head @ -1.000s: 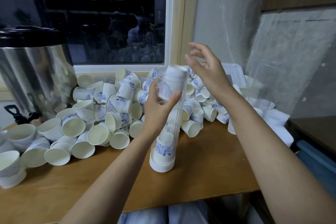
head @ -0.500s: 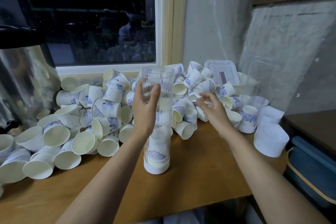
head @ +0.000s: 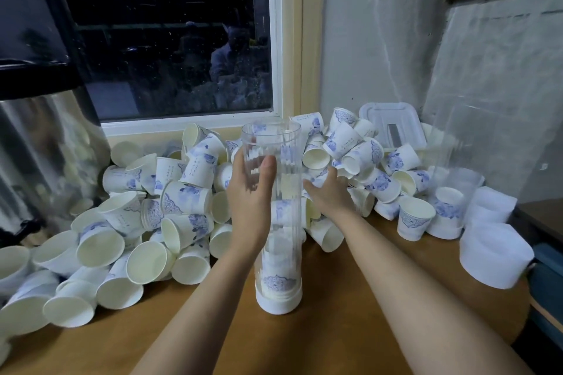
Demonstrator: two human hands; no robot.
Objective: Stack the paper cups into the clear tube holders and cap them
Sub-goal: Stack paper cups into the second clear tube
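- The clear tube (head: 285, 240) stands upright on the near middle of the worktop (head: 350, 323), seated in a white base cap (head: 278, 301). The stacked cups (head: 278, 281) fill only its lower part, so filling looks well short of done and capping is not yet due.
- The left hand (head: 248, 195) holds the tube by its upper half, with the thumb on the near side and the fingers clamped round the wall.
- The right hand (head: 333, 193) is just right of the tube, laid into the loose cups (head: 350, 146). Its fingers are half hidden among them, and I cannot tell whether they have closed on one.
- The tube is tall on a narrow foot and is held high up. A sideways nudge from the left hand could tip it or lift it out of the base cap.
- The heap presses close around the tube's far side. Pulling one cup free may send its neighbours rolling against the tube or towards the worktop's edge.
- The cups lie at every angle. One dropped in tilted or mouth-first could jam across the bore above the stack.
- A second holder (head: 451, 192) and the white caps (head: 496, 256) sit at the far right, near the edge. A careless sweep of the right forearm could knock them off.
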